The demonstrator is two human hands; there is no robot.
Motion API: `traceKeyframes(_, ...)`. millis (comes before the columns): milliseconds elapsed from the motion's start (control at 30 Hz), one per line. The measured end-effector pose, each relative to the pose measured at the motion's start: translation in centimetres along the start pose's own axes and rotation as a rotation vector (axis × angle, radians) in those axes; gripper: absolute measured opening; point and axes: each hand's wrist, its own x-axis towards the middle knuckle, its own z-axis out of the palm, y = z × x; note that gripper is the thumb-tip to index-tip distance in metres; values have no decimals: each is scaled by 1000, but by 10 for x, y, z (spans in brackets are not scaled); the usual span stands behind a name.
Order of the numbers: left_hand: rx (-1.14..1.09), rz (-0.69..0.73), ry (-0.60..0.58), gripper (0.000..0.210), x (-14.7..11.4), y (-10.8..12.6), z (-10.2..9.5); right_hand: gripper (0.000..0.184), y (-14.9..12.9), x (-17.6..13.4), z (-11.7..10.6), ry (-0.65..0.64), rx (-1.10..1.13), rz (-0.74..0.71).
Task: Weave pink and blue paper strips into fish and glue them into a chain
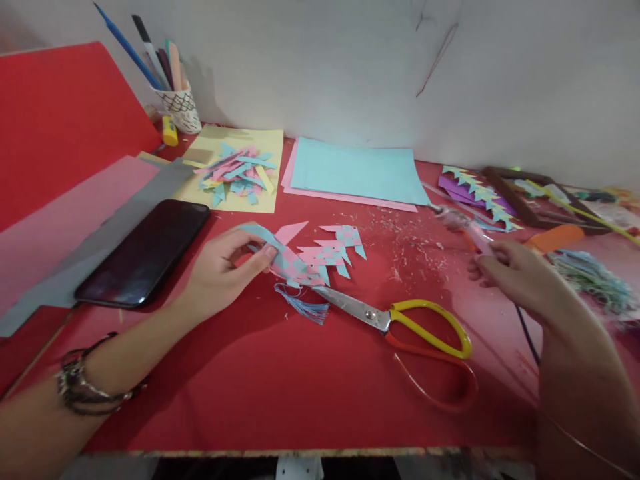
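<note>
My left hand pinches a folded, woven paper piece in pink and light blue between thumb and fingers. Pointed paper ends jut from its edges, and part of it is hidden by my fingers. A blue thread tassel lies just below it. Off to the right, my right hand is closed around the pink handle of a corded soldering iron, its metal tip pointing left. Scissors with yellow and red handles lie with their blade tips at the woven paper.
A phone lies left. Behind are paper scraps on a yellow sheet, blue paper and a pen cup. Small shavings dot the red table. Threads and a brown frame are right.
</note>
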Motion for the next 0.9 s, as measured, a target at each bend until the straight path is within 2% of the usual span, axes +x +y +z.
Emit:
traceKeyframes(67, 30, -12, 4, 11, 1, 2, 1, 6, -1, -1, 0, -19, 168, 55)
traceKeyframes(133, 49, -21, -8, 12, 2, 3, 1, 8, -6, -5, 1, 51, 209, 50)
traceKeyframes(200, 65, -24, -27, 13, 3, 5, 2, 9, -16, -12, 4, 132, 193, -10)
traceKeyframes(333, 92, -41, -78, 15, 1, 6, 6, 11, -40, -31, 8, 171, 69, -177)
traceKeyframes(533, 91, -89, -97, 16, -3, 8, 10, 31, -64, -44, 10, 347, -94, -415)
traceKeyframes(667, 97, -99, -100, 16, -3, 9, 10, 37, -73, -47, 18, 364, -118, -508)
traceKeyframes(900, 67, -40, -140, 19, -4, 13, 11, 30, -76, -56, 36, 366, -130, -588)
